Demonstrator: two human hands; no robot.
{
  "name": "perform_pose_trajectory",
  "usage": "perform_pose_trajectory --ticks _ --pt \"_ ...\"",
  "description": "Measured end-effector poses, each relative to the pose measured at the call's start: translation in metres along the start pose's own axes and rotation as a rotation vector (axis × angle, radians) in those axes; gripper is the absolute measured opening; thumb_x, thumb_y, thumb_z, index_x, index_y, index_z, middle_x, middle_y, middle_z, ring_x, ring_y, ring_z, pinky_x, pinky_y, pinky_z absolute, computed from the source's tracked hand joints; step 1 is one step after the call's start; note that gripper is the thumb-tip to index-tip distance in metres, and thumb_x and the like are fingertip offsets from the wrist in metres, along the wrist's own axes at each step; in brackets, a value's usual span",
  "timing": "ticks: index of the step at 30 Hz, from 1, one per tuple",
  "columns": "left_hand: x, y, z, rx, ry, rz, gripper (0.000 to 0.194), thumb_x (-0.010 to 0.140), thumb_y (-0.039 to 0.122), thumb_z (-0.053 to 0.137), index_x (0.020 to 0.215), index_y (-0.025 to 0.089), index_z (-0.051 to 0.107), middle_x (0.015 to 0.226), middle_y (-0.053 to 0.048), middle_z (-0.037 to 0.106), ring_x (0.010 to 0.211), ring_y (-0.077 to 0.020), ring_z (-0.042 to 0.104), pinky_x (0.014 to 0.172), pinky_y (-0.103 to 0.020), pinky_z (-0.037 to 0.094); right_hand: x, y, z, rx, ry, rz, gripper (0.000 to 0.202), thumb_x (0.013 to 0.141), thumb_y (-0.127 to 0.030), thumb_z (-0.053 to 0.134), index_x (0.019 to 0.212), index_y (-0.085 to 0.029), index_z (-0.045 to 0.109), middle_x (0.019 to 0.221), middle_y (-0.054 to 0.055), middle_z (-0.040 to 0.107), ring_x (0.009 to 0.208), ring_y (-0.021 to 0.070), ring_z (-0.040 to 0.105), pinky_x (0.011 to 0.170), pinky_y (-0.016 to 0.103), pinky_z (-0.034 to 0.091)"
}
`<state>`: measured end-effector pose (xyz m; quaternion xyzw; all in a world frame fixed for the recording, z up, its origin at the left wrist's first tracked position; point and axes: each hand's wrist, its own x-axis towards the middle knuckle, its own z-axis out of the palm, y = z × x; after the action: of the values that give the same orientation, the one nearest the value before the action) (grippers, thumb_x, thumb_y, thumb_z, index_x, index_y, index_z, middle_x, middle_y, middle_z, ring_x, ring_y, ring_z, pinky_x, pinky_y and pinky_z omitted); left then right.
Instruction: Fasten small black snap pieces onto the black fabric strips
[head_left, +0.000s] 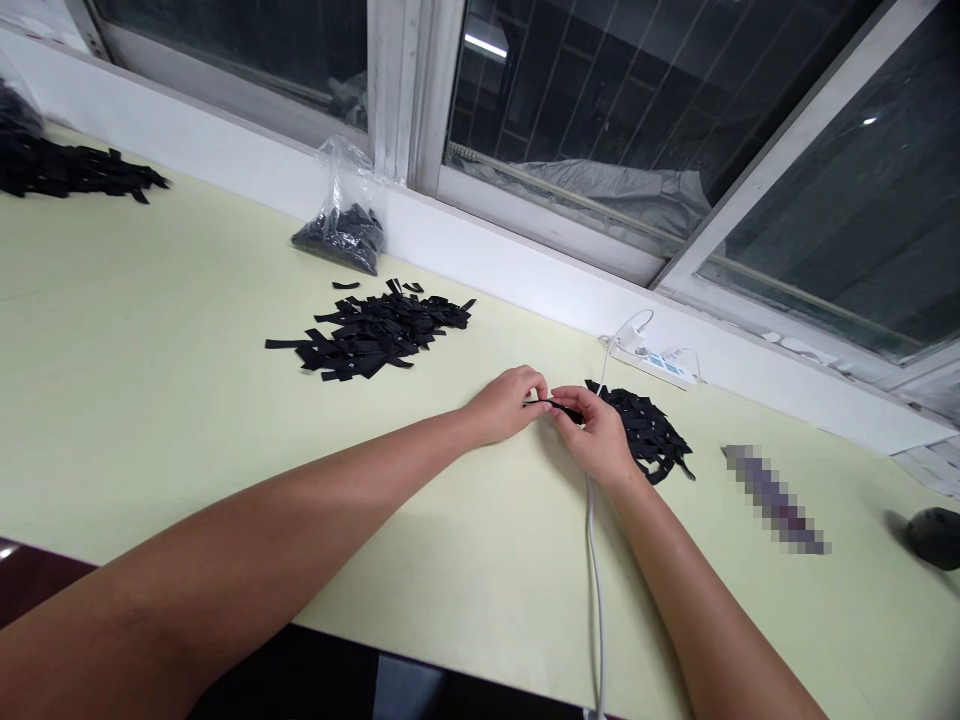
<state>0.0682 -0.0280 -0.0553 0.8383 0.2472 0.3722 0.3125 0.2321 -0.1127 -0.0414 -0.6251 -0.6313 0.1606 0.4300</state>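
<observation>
Above the middle of the table, a short black fabric strip (568,411) is stretched between my two hands. My left hand (504,404) pinches its left end between thumb and fingers. The fingers of my right hand (596,432) close round the other end and partly cover it. Just beyond my right hand lies a pile of black strips (651,428), several with small pale dots on them. A larger heap of similar black strips (386,330) spreads out to the left, farther from me.
A clear plastic bag (341,225) of dark pieces stands by the wall. More black strips (75,170) lie far left. A white power strip (652,362) sits at the back, its cable (595,580) crossing the table. A blurred-out object (776,500) and a black item (934,537) are at right.
</observation>
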Motion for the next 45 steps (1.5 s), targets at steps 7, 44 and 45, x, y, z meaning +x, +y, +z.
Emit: perform_pose_trajectory --ticks 7,44,45 --pt "0.0 0.006 -0.001 -0.069 -0.037 -0.141 0.01 0.086 0.028 0.058 0.086 0.019 0.063 0.081 0.001 0.065 0.075 -0.0145 0.057 0.067 -0.028 0.042 0.002 0.007 0.0 -0.031 0.01 0.024 0.025 0.081 -0.034 0.064 0.104 -0.024 0.069 0.099 0.006 0.075 0.092 0.0223 0.069 0.081 0.036 0.051" --pt "0.003 -0.006 -0.009 0.338 -0.06 -0.136 0.015 0.082 0.029 0.06 0.087 0.02 0.071 0.098 -0.007 0.07 0.095 -0.0239 0.061 0.088 -0.037 0.048 0.006 0.011 -0.009 -0.049 0.246 0.122 0.028 0.078 -0.044 0.066 0.093 -0.021 0.072 0.095 0.007 0.074 0.078 0.0203 0.063 0.074 0.034 0.046" --pt "0.003 -0.006 -0.009 0.345 -0.066 -0.139 0.016 0.083 0.029 0.06 0.087 0.02 0.071 0.098 -0.007 0.069 0.095 -0.0238 0.061 0.088 -0.037 0.048 0.006 0.011 -0.008 -0.047 0.243 0.123 0.028 0.078 -0.044 0.066 0.093 -0.021 0.072 0.095 0.007 0.074 0.079 0.0206 0.063 0.074 0.034 0.046"
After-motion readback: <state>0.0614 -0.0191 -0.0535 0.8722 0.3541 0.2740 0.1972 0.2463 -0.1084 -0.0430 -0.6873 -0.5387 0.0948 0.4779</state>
